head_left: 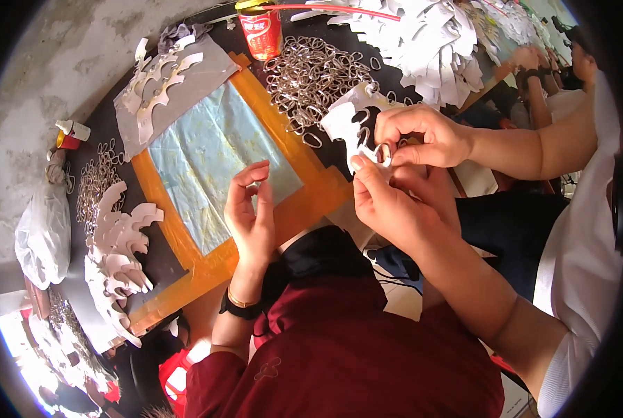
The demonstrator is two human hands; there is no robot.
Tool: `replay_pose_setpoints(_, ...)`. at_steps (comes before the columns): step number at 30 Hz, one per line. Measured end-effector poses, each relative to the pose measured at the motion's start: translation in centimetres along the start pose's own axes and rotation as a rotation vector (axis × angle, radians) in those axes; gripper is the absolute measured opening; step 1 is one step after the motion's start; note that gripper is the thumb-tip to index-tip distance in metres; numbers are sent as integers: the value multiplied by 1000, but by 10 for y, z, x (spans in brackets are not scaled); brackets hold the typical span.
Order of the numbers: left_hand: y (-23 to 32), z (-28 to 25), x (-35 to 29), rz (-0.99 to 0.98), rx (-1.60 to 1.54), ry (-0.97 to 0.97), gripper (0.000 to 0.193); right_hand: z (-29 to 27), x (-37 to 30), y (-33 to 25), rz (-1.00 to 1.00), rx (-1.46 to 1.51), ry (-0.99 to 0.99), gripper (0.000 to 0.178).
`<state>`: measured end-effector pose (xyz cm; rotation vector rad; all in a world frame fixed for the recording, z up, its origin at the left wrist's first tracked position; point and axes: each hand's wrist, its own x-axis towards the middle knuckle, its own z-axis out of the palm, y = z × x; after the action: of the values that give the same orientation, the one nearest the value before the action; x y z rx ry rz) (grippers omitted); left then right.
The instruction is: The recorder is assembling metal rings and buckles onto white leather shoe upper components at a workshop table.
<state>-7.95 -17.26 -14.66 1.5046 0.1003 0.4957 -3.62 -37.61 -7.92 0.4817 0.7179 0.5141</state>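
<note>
My left hand (249, 216) is raised over the near edge of a blue sheet (221, 160), fingers loosely bent, thumb apart, holding nothing. A bracelet and a dark band circle its wrist. My right hand cannot be made out; only a bit of forearm shows by my maroon sleeve, behind a co-worker's arm. To the right, the co-worker's two hands (412, 157) hold a white scalloped strip (341, 122) and pinch a metal oval ring (386, 151) at its edge. Beyond the blue sheet lies a pile of metal oval rings (315, 76).
Orange tape (263, 115) borders the blue sheet. White scalloped pieces lie on a grey sheet (203, 66) and in a stack (120, 244) at left, near more rings (99, 181). A red tub (261, 35) stands at the back beside heaped white pieces (430, 42). A plastic bag (43, 237) hangs left.
</note>
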Motion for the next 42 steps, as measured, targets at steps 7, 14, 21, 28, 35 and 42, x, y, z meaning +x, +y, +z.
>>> replay_pose_setpoints(7,57,4,10,130,186,-274,22,-8,-20,22,141,46,-40,16)
replay_pose_setpoints(14,79,20,43,126,255,-479,29,-13,-24,35,356,-39,-143,7)
replay_pose_setpoints(21,89,14,53,-356,38,-835,24,0,-22,30,438,619,218,23)
replay_pose_setpoints(28,77,-16,36,-484,-258,-661,11,-12,5,10,101,-1330,-337,48)
replay_pose_setpoints(35,77,-27,49,-290,-492,-282,13,18,42,51,-155,-1767,-664,52)
replay_pose_setpoints(42,101,-47,76,-132,-309,-284,16,29,67,105,-499,-1965,-800,23)
